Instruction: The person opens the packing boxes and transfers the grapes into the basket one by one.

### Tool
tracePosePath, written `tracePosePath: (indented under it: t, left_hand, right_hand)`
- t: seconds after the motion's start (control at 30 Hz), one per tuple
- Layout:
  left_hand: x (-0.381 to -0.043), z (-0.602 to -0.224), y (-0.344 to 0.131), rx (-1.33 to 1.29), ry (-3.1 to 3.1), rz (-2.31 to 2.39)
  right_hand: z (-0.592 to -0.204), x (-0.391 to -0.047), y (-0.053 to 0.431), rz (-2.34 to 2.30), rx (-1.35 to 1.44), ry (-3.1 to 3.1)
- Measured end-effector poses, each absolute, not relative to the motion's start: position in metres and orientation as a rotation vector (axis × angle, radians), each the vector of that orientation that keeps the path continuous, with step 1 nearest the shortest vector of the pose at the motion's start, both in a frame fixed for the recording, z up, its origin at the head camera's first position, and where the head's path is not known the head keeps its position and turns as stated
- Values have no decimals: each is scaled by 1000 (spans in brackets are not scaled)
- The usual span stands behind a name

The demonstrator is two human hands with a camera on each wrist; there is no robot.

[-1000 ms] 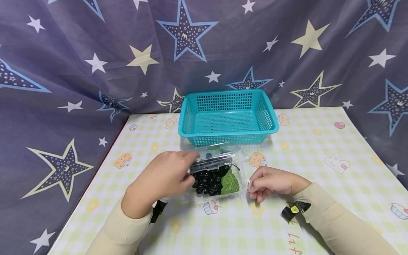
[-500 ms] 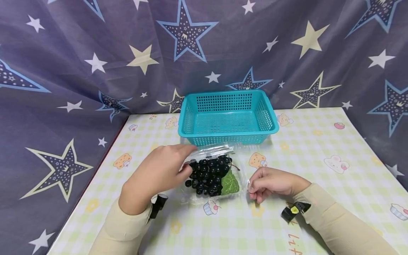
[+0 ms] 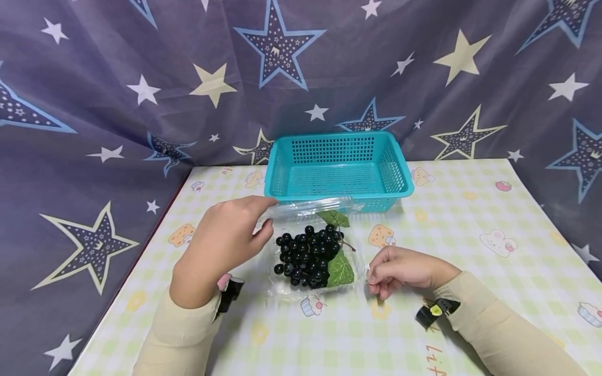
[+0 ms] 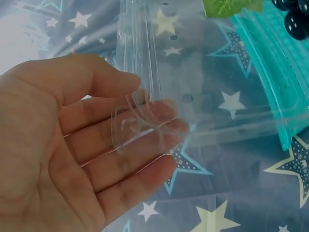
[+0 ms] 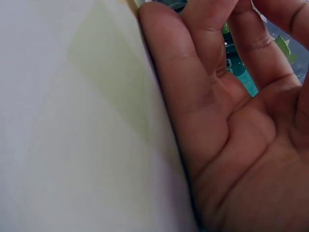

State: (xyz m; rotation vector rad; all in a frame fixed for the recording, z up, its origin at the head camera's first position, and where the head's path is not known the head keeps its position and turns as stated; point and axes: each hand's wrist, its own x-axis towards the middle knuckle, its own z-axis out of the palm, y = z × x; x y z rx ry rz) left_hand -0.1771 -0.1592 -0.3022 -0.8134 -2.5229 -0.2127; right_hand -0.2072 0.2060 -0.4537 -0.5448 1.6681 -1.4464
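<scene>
A clear plastic clamshell box lies on the table, holding a bunch of black grapes with green leaves. Its clear lid is raised at the back, in front of the basket. My left hand pinches the lid's left corner. In the left wrist view, the thumb is on the near side of the lid and the fingers show through the plastic behind it. At the box's right edge, my right hand pinches the rim between thumb and curled fingers, low over the table; the right wrist view hides the fingertips.
A turquoise perforated basket stands behind the box, near the back of the table. Under everything is a checked tablecloth with cartoon prints. A dark star-patterned curtain rises along the back and sides.
My left hand has drawn back to the left and away from me, swinging the lid up off the grapes toward the basket. The right hand stays at the box's right edge.
</scene>
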Motion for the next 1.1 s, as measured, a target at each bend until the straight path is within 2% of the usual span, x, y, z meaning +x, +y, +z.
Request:
tracePosePath:
  t: [0.6,1.1]
  left_hand:
    - [-187,-304,-172,-581,-2355,-314]
    - [-197,-309,-172,-525,-2313,-409]
  right_hand:
    - [-453,-207,205,-1442,-540,1677]
    - [-455,-207,207,-1457,-540,1667]
